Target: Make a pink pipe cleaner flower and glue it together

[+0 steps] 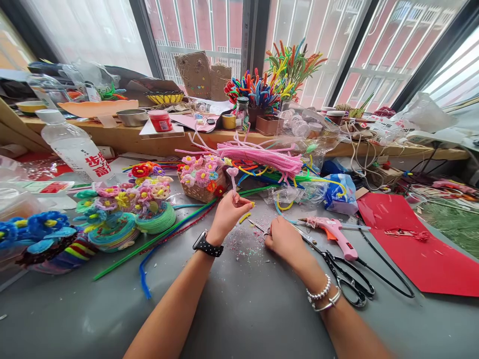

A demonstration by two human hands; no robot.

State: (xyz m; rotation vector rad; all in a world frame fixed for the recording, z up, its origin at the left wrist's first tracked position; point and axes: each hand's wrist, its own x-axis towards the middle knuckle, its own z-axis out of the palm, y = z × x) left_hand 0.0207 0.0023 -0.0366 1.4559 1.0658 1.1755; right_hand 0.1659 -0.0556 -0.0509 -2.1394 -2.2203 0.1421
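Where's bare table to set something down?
Bare table: between left arm and right arm, nearest the wearer; front left, below the blue stem; front right, below the red paper. Crowded: sill, pots at left, glue gun and black scissors at right. Scraps lie between left hand and right hand.

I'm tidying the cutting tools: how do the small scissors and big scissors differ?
The small scissors are in the right hand; the big scissors lie on the table. The small scissors look clearly shorter than the big scissors. The big scissors have black handles, the small scissors a silvery one. Both have metal blades.
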